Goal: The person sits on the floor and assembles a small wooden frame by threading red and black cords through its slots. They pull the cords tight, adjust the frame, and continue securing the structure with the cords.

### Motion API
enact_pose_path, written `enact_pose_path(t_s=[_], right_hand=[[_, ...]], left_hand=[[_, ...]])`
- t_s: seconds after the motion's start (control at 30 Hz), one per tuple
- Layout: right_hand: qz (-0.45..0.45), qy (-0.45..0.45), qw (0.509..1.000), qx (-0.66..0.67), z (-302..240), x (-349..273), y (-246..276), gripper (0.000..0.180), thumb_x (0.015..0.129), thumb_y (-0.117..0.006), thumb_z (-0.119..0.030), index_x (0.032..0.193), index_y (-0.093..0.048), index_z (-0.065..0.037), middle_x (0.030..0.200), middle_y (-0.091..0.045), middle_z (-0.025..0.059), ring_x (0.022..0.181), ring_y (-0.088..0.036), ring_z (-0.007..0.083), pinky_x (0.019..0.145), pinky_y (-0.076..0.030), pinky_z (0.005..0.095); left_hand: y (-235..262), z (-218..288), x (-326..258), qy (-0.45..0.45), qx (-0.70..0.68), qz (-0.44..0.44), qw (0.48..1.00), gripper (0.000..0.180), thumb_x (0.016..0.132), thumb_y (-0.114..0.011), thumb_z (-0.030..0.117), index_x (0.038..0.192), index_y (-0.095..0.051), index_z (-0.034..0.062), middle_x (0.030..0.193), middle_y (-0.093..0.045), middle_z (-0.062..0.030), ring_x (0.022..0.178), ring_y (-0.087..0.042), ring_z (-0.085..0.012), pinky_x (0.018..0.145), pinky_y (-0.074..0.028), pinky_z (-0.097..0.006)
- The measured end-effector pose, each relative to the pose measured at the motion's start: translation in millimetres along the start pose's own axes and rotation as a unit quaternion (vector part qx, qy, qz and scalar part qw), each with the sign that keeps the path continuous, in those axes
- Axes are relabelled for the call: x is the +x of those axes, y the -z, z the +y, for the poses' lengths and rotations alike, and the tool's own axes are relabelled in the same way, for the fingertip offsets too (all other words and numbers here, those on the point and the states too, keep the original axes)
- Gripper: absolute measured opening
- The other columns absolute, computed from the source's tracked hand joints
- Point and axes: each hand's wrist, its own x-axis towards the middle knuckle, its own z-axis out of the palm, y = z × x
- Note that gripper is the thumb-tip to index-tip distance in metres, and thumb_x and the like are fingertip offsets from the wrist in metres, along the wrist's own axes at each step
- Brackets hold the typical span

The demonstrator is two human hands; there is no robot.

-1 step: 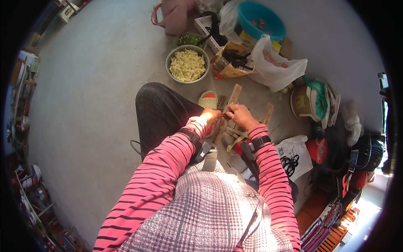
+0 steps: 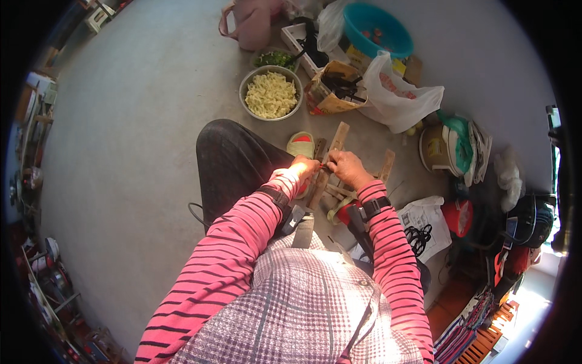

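Both hands meet on the wooden slat tool (image 2: 327, 167) in front of the knee. The left hand (image 2: 305, 167) and right hand (image 2: 347, 168) are closed around it, fingers nearly touching — a slip could pinch them, or knock the bowl of yellow strips (image 2: 271, 94) nearby.

1. Sleeves (image 2: 236, 249): pink with thin dark stripes.
2. Apron or vest (image 2: 303, 309): lilac and white check.
3. Trouser leg (image 2: 233, 161): black.
4. Wooden frame (image 2: 330, 161) between the hands: brown.
5. Wrist band (image 2: 376, 207): black.
6. Metal bowl (image 2: 247, 86): grey rim, pale yellow strips inside.
7. Basin (image 2: 379, 30), toward the floor's far edge: teal.
8. Plastic bag (image 2: 397, 100): white with red print.
9. Jug (image 2: 251, 27): dusty pink.
10. Floor (image 2: 133, 121): plain grey.
11. Slipper (image 2: 301, 145): pale green with a red patch.
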Motion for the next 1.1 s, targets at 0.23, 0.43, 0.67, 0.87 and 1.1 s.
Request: enact_pose_path(t_s=[0.23,0.43,0.67,0.87,1.1], right_hand=[[-0.028,-0.023,0.993,-0.108,-15.4,1.1,6.6,0.013,0.084,-0.062,-0.021,0.089,-0.062,-0.009,0.082,-0.067,0.0152,0.082,-0.065,0.0362,0.070,-0.051,0.0479],[-0.024,-0.014,0.992,-0.127,-16.5,2.6,3.0,0.013,0.084,-0.060,-0.019,0.089,-0.063,-0.007,0.084,-0.069,0.0151,0.082,-0.067,0.0349,0.071,-0.053,0.0465],[-0.023,-0.016,1.000,-0.007,-8.1,6.4,-0.6,0.017,0.079,-0.065,-0.019,0.087,-0.064,-0.004,0.083,-0.069,0.0145,0.080,-0.067,0.0346,0.071,-0.053,0.0439],[-0.012,-0.136,0.971,0.195,-3.0,8.0,-8.9,0.026,0.069,-0.073,-0.025,0.074,-0.066,-0.001,0.072,-0.068,0.0146,0.072,-0.068,0.0317,0.068,-0.053,0.0390],[0.018,-0.140,0.979,0.146,-0.9,10.2,-19.4,0.026,0.069,-0.074,-0.024,0.075,-0.066,0.000,0.072,-0.066,0.0168,0.071,-0.067,0.0316,0.068,-0.052,0.0395]], left_hand=[[2.4,7.9,-7.6,0.022,-0.057,-0.014,0.998,0.008,0.082,-0.057,0.009,0.077,-0.056,0.0041,0.063,-0.051,-0.0028,0.044,-0.042,-0.0113,0.038,-0.028,-0.026],[1.2,13.3,-15.1,-0.013,0.051,-0.027,0.998,0.012,0.084,-0.060,0.013,0.084,-0.060,0.0010,0.067,-0.058,-0.0050,0.045,-0.050,-0.0142,0.039,-0.039,-0.029],[3.2,8.5,-7.2,-0.077,0.144,-0.019,0.986,0.018,0.082,-0.063,0.013,0.073,-0.064,-0.0018,0.067,-0.061,-0.0079,0.047,-0.052,-0.0144,0.040,-0.042,-0.030],[0.2,9.0,-6.7,-0.150,0.227,0.042,0.962,0.018,0.076,-0.066,0.017,0.075,-0.065,-0.0011,0.063,-0.058,-0.0066,0.046,-0.049,-0.0140,0.040,-0.037,-0.031],[0.6,8.4,0.5,-0.078,0.200,0.032,0.976,0.016,0.075,-0.067,0.017,0.072,-0.065,0.0008,0.059,-0.053,-0.0050,0.041,-0.043,-0.0131,0.037,-0.029,-0.030]])
